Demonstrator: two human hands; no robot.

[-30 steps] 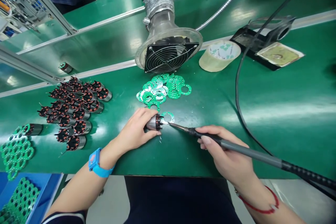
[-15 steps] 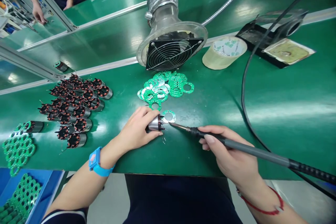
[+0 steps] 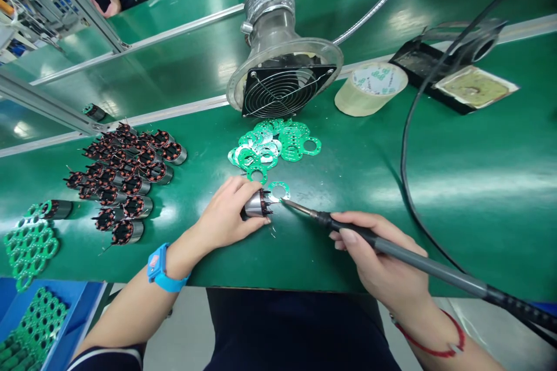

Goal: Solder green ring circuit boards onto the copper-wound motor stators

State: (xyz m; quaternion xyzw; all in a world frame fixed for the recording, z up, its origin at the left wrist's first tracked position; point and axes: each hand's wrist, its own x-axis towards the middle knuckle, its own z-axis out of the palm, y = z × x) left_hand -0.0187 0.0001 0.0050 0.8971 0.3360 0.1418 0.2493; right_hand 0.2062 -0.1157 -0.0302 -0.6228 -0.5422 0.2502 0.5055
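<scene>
My left hand (image 3: 230, 208) is closed around a motor stator (image 3: 255, 204), a metal cylinder lying on its side with its dark pronged end facing right. In my right hand (image 3: 383, 261) is a soldering iron (image 3: 348, 228), its tip pointing left. A single ring-shaped circuit board (image 3: 285, 190) lies just right of the stator's prongs, and the iron's tip is at its lower edge; whether they touch I cannot tell. Behind it sits a loose pile of green ring-shaped circuit boards (image 3: 291, 138).
Several stators (image 3: 134, 185) stand grouped at left, beside green board panels (image 3: 32, 243). A blue bin (image 3: 87, 307) holds more panels. A fume extractor (image 3: 282, 90) overhangs the back; a tape roll (image 3: 369, 93) and iron stand (image 3: 435, 78) are right. The black cable (image 3: 407, 185) loops at right.
The soldering iron's tip has shifted very slightly up, and the small ring board a little left. My left hand keeps its hold. In the background, a person's hand has left the far left.
</scene>
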